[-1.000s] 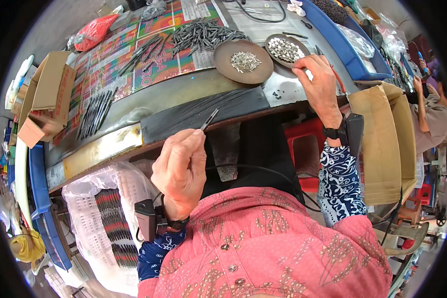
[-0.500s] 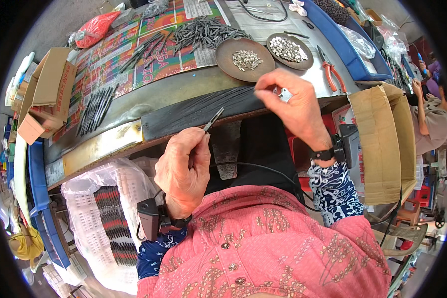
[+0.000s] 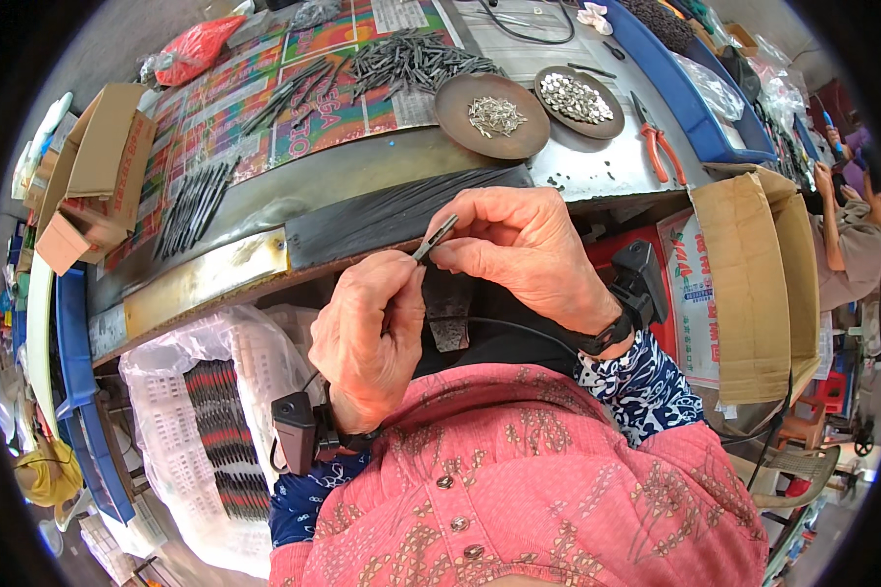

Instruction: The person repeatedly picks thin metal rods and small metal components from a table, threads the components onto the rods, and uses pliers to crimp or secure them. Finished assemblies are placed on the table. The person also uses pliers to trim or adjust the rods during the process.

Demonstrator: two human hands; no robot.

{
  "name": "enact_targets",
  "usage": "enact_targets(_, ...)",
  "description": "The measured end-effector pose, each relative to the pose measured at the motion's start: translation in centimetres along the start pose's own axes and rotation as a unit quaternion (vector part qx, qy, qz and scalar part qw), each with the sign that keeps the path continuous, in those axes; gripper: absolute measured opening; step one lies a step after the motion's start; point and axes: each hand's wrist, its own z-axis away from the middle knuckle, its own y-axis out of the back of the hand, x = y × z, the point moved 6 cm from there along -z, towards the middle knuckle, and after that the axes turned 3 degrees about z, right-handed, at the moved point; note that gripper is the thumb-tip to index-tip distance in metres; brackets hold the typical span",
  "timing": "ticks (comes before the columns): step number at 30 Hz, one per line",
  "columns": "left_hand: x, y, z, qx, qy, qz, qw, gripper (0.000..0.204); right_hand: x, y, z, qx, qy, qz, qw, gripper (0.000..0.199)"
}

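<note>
**Both hands pinching a thin metal pin at bench edge**

Head view: L hand [image 3: 370,338] is curled closed, thumb + fingers clamped on the lower end of a thin dark metal pin [image 3: 434,238]. Pin tilts up to the right, held in the air just in front of the workbench [image 3: 225,269] edge, over the dark strip along it. R hand [image 3: 524,245] is closed too, fingertips [image 3: 450,256] pinching at the pin's upper end; can't tell if a small part sits betw. them. Hands nearly touching, R above L.

On the bench behind: two round brown dishes, near dish [image 3: 491,102] w/ small silvery bits, far dish [image 3: 578,101] w/ more, side by side. Orange-handled pliers [image 3: 659,147] just right of them. Pile of dark pins [image 3: 416,61] on a colourful printed sheet, another row of pins [image 3: 196,196] further left. Open cardboard box [image 3: 93,171] at left end, bigger cardboard box [image 3: 754,284] at right, below bench level. Clear plastic bag [image 3: 201,440] of striped goods under the bench, lower left. Another person's arm [image 3: 837,210] at far right rim.
</note>
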Motion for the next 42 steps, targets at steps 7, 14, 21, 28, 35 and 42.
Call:
enact_targets(7,0.2,0.1,-0.1,-0.026,-0.009,0.014,1.000,0.027,0.3,-0.1,0.0,-0.027,0.013,0.040,0.999,0.017)
enact_targets(14,0.3,0.2,0.0,-0.037,-0.017,0.021,0.999,0.027,0.6,0.0,-0.1,-0.036,0.033,0.028,0.998,0.015)
enact_targets(21,0.0,0.1,0.1,-0.046,-0.007,0.050,0.998,0.026,0.9,0.2,-0.3,-0.050,0.028,0.016,0.998,0.012)
enact_targets(28,0.0,0.1,0.0,-0.043,-0.012,0.038,0.998,0.026,1.1,0.0,-0.4,-0.031,0.031,0.004,0.999,0.013)
enact_targets(35,-0.7,0.2,0.3,-0.017,0.043,0.044,0.998,0.024,0.0,1.8,-0.2,0.013,0.050,0.109,0.993,0.009)
enact_targets(42,-1.9,-0.1,0.4,-0.035,0.152,0.078,0.985,0.021,-2.4,7.4,-1.9,0.182,0.260,0.556,0.768,0.007)
